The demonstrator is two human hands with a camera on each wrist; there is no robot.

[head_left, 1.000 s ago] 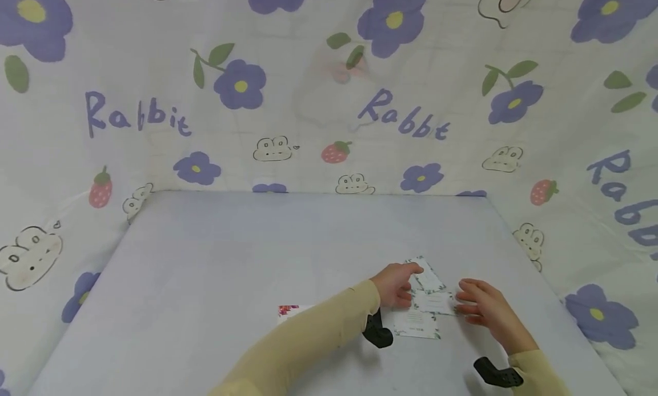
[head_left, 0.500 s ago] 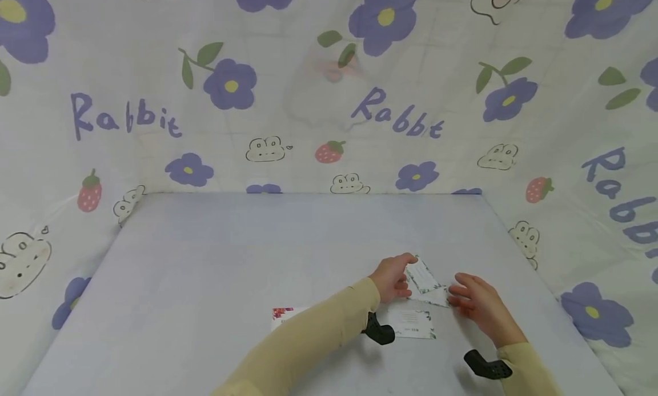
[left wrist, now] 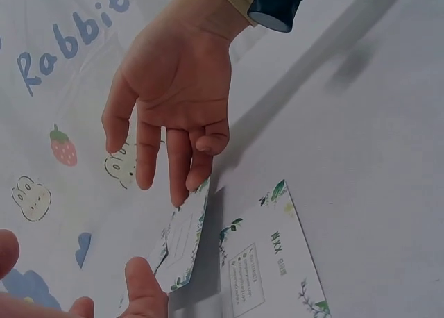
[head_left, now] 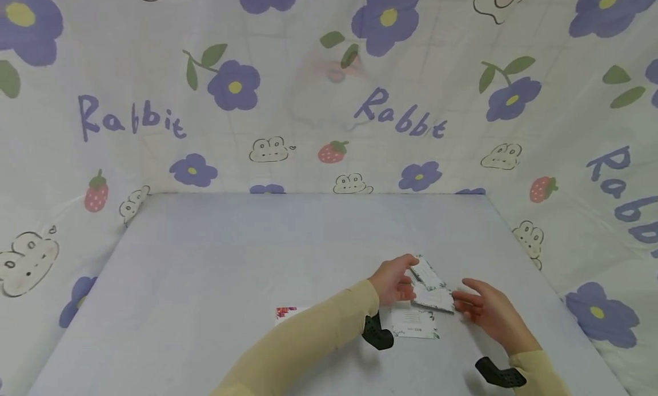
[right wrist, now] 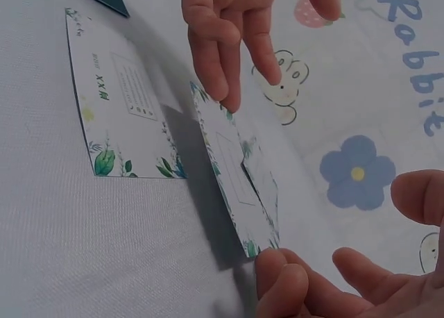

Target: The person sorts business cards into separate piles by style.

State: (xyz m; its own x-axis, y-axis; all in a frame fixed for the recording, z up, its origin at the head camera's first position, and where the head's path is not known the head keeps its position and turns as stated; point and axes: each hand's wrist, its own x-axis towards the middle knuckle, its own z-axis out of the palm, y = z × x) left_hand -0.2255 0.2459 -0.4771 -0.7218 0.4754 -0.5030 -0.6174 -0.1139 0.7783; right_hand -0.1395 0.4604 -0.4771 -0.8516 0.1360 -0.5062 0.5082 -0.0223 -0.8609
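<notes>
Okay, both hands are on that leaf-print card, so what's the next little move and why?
Probably lower the raised card flat beside the leaf-print card on the table. The left hand and right hand each pinch an end, and it stands tilted on edge.

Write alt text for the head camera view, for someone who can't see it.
Two hands, left hand and right hand, hold a leaf-printed card between them just above a grey table. Another card lies flat beneath, and a flower-printed sheet hangs behind.
</notes>
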